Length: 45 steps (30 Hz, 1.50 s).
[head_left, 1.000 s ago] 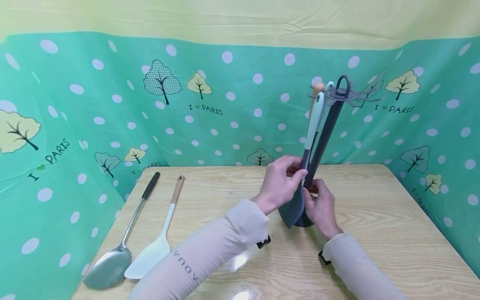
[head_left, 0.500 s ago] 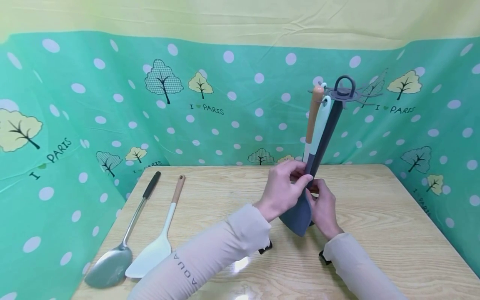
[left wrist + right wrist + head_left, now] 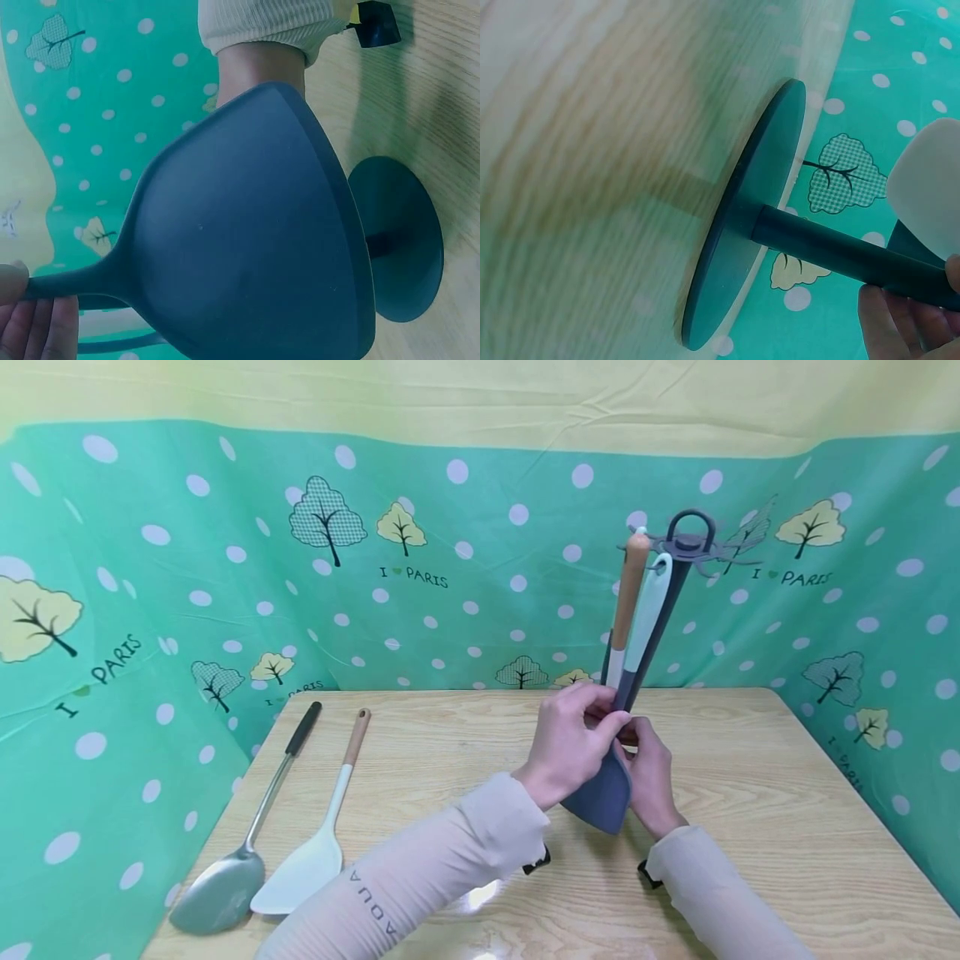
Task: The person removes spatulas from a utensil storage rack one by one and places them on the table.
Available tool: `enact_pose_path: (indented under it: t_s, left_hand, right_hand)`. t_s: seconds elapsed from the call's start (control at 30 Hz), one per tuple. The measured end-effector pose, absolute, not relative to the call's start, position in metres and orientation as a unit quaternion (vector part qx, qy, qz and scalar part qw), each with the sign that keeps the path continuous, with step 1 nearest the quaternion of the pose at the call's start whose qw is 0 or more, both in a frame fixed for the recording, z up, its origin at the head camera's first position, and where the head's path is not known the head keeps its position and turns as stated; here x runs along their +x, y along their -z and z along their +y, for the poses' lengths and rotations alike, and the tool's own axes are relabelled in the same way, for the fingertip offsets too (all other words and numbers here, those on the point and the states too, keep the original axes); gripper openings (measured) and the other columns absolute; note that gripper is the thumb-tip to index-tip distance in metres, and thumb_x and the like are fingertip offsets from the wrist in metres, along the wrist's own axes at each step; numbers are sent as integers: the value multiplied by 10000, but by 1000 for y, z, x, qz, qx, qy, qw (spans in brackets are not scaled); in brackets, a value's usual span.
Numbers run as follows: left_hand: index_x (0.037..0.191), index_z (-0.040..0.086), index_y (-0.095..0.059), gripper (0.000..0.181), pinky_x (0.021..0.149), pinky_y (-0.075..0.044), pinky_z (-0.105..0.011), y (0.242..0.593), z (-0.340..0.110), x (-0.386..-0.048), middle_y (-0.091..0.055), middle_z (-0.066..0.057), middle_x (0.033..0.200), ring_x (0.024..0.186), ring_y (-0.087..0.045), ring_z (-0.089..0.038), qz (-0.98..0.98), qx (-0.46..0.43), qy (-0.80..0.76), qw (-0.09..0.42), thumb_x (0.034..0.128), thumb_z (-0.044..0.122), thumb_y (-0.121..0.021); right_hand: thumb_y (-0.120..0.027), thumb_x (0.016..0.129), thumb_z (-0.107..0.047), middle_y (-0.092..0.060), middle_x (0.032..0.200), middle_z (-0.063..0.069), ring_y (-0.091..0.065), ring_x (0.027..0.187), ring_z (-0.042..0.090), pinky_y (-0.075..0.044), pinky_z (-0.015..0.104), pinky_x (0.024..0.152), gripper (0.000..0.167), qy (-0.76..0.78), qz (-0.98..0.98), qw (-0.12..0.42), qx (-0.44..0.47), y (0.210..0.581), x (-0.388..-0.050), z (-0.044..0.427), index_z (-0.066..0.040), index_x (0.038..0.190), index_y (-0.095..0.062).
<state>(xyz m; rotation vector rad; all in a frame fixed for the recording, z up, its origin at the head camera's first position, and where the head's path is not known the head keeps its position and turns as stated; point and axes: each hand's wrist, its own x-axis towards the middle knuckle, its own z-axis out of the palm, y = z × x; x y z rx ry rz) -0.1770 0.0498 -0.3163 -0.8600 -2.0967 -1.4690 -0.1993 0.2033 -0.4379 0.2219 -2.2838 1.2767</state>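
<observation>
- Metal turner: flat on the table, handle pointing away from the person.
- White turner: beside it, laid likewise.
- Left hand: pinches the dark spatula by its shaft, thumb against fingers.
- Spatula: in front of the rack; blade down, mint handle up, long axis steep, top leaning right. Whether its hole is hooked cannot be told.
- Right hand: grips the rack's pole above the round base.
</observation>
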Motion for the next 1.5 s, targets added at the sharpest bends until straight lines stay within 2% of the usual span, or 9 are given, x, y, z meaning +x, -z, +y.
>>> enact_pose_path:
  t_s: [0.4,0.77,0.93,1.07,1.23,1.5]
  left_hand:
    - [939,-6,-689,98,679,-492,-93,315,51,-175,-668,-75,832,718,-632,-75,-754,-308,535,225,846,23,-701]
    - [949,-16,-694,110,676,-494,-98,313,47,-173,-665,-56,825,712,-612,-42,-755,-303,536,228,843,15,-698]
    - [957,-5,-697,114,672,-495,-92,313,44,-172,-663,-46,831,713,-590,-4,-755,-299,537,227,845,16,-697]
    - [957,11,-699,111,677,-502,-100,313,42,-171,-661,-44,830,719,-582,6,-754,-297,541,225,846,21,-696]
    - [965,10,-697,122,681,-510,-116,314,36,-167,-664,-55,829,730,-599,-35,-751,-298,548,218,843,13,-696]
    - [969,13,-699,118,687,-529,-147,319,22,-164,-672,-64,863,734,-624,-65,-751,-298,553,202,851,8,-688]
  right_hand:
    - [-557,964,-136,-626,982,92,-606,877,183,-499,126,727,152,-474,-841,249,80,439,-200,204,-48,1087,-545]
    - [-564,963,-161,-623,997,99,-620,889,205,-505,136,732,172,-481,-837,247,83,437,-199,203,-38,1080,-536]
    - [-578,958,-172,-629,986,123,-648,888,252,-566,304,721,187,-466,-845,253,75,437,-200,203,-33,1074,-535]
    - [-596,940,-110,-626,982,144,-650,895,280,-569,428,717,173,-461,-847,256,68,436,-200,202,-26,1077,-531]
    - [-595,922,-48,-624,988,161,-646,912,308,-570,448,720,172,-451,-853,257,52,434,-199,200,-18,1077,-526]
    - [-594,921,-36,-619,986,164,-646,922,321,-571,450,723,171,-445,-856,259,44,436,-201,199,-19,1076,-524]
